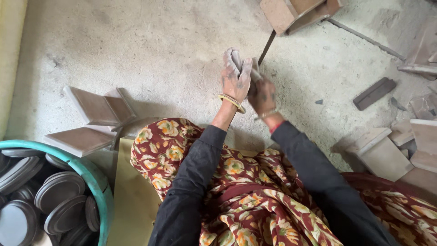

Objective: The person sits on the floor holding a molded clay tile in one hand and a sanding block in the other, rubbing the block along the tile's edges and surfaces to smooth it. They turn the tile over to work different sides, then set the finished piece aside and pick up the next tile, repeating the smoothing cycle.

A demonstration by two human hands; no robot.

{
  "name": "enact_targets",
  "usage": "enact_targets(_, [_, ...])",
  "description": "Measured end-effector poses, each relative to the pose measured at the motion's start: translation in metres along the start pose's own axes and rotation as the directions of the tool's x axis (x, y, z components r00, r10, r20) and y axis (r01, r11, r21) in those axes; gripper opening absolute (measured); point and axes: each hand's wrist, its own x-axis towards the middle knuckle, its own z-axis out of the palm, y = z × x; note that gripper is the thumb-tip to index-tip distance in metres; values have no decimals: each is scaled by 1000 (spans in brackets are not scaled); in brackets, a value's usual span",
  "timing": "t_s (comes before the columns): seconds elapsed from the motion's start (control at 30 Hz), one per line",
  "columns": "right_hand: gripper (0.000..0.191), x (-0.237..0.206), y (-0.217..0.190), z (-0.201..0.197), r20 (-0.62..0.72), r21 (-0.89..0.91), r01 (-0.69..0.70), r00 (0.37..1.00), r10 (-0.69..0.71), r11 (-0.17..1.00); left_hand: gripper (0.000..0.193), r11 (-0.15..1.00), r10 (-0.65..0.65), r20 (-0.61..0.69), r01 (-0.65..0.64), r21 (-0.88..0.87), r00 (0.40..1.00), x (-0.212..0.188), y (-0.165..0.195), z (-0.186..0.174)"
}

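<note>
Flowered red cloth (236,200) drapes the lap – beyond it the dusty left hand (235,78) is curled round a grey clay piece (233,57) above the floor, while the right hand (262,95) closes on a thin dark rod (266,47); dark discs (59,191) fill a teal tub (93,175) nearby

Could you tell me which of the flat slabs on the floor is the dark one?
The dark slab right of the hands, lying alone on the floor; the pale slabs are lighter and stacked.
</note>
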Motion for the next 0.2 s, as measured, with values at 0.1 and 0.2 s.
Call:
enact_targets(0.1, [27, 35, 20, 16, -10, 13, -79, 997, 79, 997, 53, 998, 62, -24, -62, 19, 998, -2, 10, 2])
enact_targets(0.2, [25, 33, 29, 23, -5, -114, -79, 997, 79, 990, 54, 999, -8, -31, 6, -44, 999, 1, 15, -3])
